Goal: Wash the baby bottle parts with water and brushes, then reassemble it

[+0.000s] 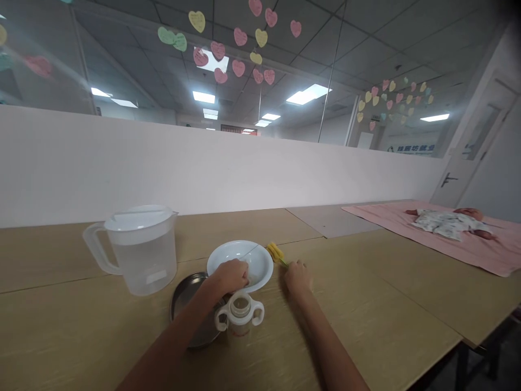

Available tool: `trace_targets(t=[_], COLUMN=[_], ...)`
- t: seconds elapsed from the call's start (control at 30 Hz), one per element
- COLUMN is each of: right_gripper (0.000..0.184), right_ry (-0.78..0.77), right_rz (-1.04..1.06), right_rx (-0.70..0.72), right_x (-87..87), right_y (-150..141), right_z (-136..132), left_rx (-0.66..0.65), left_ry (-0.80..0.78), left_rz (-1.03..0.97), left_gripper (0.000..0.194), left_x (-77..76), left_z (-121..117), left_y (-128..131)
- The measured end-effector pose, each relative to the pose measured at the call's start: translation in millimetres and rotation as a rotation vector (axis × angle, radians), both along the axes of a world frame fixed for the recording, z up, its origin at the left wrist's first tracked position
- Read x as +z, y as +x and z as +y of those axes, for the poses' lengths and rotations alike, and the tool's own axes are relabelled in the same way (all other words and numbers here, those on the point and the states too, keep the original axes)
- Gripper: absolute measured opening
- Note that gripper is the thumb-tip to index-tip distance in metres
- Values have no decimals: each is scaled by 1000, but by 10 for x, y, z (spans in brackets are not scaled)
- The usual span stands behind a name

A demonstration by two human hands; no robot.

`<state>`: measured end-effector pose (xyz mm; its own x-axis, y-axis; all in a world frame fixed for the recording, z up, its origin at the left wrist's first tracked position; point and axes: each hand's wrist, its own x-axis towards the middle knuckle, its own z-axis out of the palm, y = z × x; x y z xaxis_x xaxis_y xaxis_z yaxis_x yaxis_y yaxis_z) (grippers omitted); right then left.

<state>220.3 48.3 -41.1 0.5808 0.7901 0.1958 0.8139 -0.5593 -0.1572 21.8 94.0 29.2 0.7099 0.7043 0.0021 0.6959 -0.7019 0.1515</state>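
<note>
My left hand [233, 274] is closed, with its fingers down inside the white bowl [214, 253]. What those fingers hold, if anything, is hidden; a thin line shows in the bowl just beyond them. To the right of the bowl, my right hand [298, 278] is closed around the green stem of a brush with a yellow sponge-like head [275, 251]. That head lies beside the bowl's rim. Nearest to me stands an open baby bottle [240, 316] with two white handles. Under my left forearm is a round metal tray [181, 300], partly covered.
A clear plastic jug [148, 260] with water stands at the left on the wooden table [350, 304]. Far right, a baby doll [442, 224] in patterned clothes lies on a pink cloth [391, 220]. Behind the table runs a white wall [228, 168] with glass above.
</note>
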Motion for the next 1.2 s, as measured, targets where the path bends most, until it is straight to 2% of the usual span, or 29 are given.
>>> trace_targets(t=[0.2, 0.33, 0.5, 0.63, 0.73, 0.83, 0.97, 1.1, 1.2], right_gripper=[32, 30, 30, 32, 31, 32, 33, 33, 33], right_ry=[5, 54, 244, 473, 626, 743, 840, 890, 906], right_rz=[-36, -43, 115, 162, 161, 157, 147, 140, 143], right_rx=[-19, -22, -53, -56, 23, 148, 274, 412, 487], right_x=[-63, -30, 44, 59, 53, 47, 38, 22, 15], right_y=[59, 52, 39, 27, -3, -59, -166, -292, -373], right_z=[19, -1, -37, -25, -8, -1, -13, -40, -63], left_rx=[2, 4, 18, 6, -41, 18, 117, 179, 131], left_ry=[-50, -96, -150, -204, -418, -704, -849, -1206, -1213], left_rz=[-20, -7, -8, -54, -249, -590, -894, -1227, -1346], left_gripper=[19, 18, 12, 19, 26, 31, 37, 23, 10], left_x=[148, 163, 103, 107, 110, 95, 99, 173, 240], left_z=[-10, -28, -29, 21, 96, 180, 274, 313, 279], left_y=[-64, -97, -98, -112, -126, -133, -133, -140, -152])
